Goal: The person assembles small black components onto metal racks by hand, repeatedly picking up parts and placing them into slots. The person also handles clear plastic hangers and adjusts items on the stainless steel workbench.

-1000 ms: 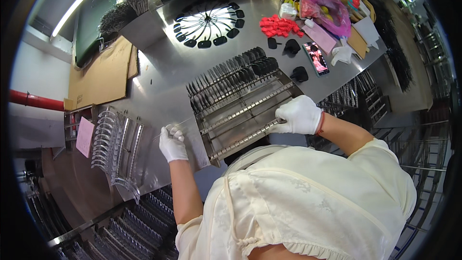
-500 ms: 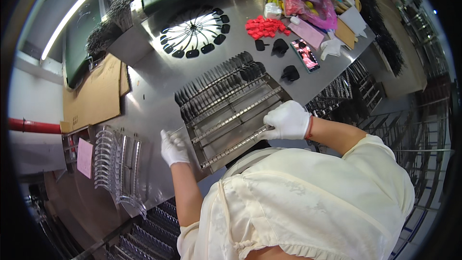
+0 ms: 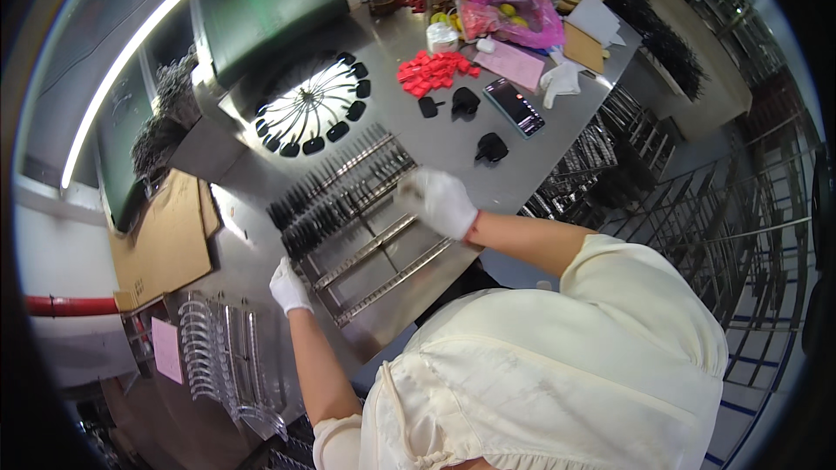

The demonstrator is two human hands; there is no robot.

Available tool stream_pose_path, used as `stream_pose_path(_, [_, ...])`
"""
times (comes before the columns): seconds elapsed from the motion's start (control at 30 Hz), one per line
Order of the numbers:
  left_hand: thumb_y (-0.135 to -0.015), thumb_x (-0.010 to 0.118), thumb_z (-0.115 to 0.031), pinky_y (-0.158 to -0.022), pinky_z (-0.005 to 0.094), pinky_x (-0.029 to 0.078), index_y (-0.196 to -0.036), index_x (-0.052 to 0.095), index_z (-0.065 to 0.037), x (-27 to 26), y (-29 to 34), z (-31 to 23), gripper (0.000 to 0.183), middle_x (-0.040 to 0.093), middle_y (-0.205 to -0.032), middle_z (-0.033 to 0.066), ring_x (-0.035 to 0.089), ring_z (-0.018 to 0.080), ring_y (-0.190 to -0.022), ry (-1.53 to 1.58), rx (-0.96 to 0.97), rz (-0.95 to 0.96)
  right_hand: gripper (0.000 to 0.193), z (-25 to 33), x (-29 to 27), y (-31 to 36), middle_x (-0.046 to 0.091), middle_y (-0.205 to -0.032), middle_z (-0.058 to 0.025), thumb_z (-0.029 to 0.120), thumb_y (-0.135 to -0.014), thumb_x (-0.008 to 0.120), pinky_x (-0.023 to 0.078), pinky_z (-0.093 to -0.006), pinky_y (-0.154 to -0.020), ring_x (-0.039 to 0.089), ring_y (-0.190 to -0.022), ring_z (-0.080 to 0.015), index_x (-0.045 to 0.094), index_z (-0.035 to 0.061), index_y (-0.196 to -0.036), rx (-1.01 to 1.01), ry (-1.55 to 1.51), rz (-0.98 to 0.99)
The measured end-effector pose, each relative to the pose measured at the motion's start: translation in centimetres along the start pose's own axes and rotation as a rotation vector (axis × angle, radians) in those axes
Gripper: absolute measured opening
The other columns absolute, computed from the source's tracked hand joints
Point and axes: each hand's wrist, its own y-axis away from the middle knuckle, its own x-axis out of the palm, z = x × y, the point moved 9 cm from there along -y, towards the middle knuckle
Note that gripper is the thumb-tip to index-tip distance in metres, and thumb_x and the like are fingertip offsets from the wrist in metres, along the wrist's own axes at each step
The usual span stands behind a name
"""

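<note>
On the steel table lies a metal rack (image 3: 394, 271) with parallel slotted rails. Dark thin pieces (image 3: 335, 194) stand in close rows along its far part, smeared by motion; the nearer rails are bare. My left hand (image 3: 291, 287), in a white glove, is at the rack's left side with its fingers curled; what they hold, if anything, is hidden. Over the rack's right side is my gloved right hand (image 3: 438, 202). Its fingertips are blurred near the end of the dark rows, so whether they grip anything does not show.
Beyond the rack, black square-headed pieces (image 3: 338, 131) fan out in a ring. Red pieces (image 3: 431, 74), a phone (image 3: 514, 108), a pink bag (image 3: 527, 16) and a jar (image 3: 442, 37) stand right of it. Clear plastic racks (image 3: 228, 357) and cardboard (image 3: 165, 244) sit at left.
My right hand has left the rack's near right edge and moved inward over its right side. The view has shifted, and the dark pieces now look blurred. My left hand stays by the left side.
</note>
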Motion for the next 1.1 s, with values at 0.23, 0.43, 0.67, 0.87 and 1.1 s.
stream_pose_path(0.23, [-0.102, 0.050, -0.028, -0.079, 0.0408, 0.052, -0.106, 0.071, 0.003, 0.4, 2.7, -4.3, 0.037, 0.073, -0.095, 0.0207, 0.069, 0.0326, -0.082, -0.692, 0.428, -0.013, 0.053, -9.5, 5.3, -4.8, 0.066, -0.128, -0.0150, 0.025, -0.090, 0.078, 0.047, -0.0337, -0.103, 0.060, -0.117, -0.0210, 0.058, -0.0008, -0.132, 0.549, -0.703, 0.421])
stream_pose_path(0.43, [-0.098, 0.054, -0.033, -0.085, 0.0529, 0.052, -0.118, 0.063, 0.000, 2.4, 5.3, -5.6, 0.039, 0.071, -0.102, 0.0259, 0.067, 0.0458, -0.098, -1.039, 0.411, 0.143, 0.053, -9.4, 2.2, -2.6, 0.064, -0.122, -0.0109, 0.022, -0.088, 0.079, 0.048, -0.0321, -0.097, 0.060, -0.109, -0.0193, 0.059, 0.0086, -0.135, 0.550, -0.540, 0.335])
stream_pose_path(0.67, [-0.096, 0.055, -0.030, -0.084, 0.0534, 0.051, -0.110, 0.068, 0.000, 2.9, 5.6, -5.2, 0.035, 0.070, -0.096, 0.0286, 0.066, 0.0485, -0.095, -1.017, 0.362, 0.097, 0.059, -11.3, -11.4, -3.0, 0.062, -0.121, -0.0173, 0.030, -0.074, 0.081, 0.052, -0.0433, -0.097, 0.063, -0.111, -0.0350, 0.063, 0.0119, -0.128, 0.359, 0.484, 0.245])
stream_pose_path(0.87, [-0.097, 0.060, -0.027, -0.085, 0.0460, 0.052, -0.128, 0.064, -0.002, 1.3, 6.8, -4.8, 0.039, 0.072, -0.113, 0.0222, 0.070, 0.0376, -0.100, -0.666, 0.391, -0.044, 0.029, -14.9, -8.4, -1.3, 0.064, -0.112, -0.0219, 0.011, -0.082, 0.067, 0.058, -0.0480, -0.086, 0.068, -0.103, -0.0387, 0.069, 0.0124, -0.112, 0.476, 0.676, 0.467])
stream_pose_path(1.1, [-0.098, 0.063, -0.013, -0.075, 0.0322, 0.054, -0.133, 0.058, 0.001, 4.8, 13.7, -7.9, 0.038, 0.063, -0.090, 0.0085, 0.062, 0.0161, -0.082, 0.108, 0.246, 0.138, 0.029, -13.3, -8.8, -1.0, 0.066, -0.098, -0.0195, 0.012, -0.071, 0.071, 0.056, -0.0481, -0.086, 0.066, -0.098, -0.0395, 0.071, 0.0118, -0.099, 0.558, 0.336, 0.306])
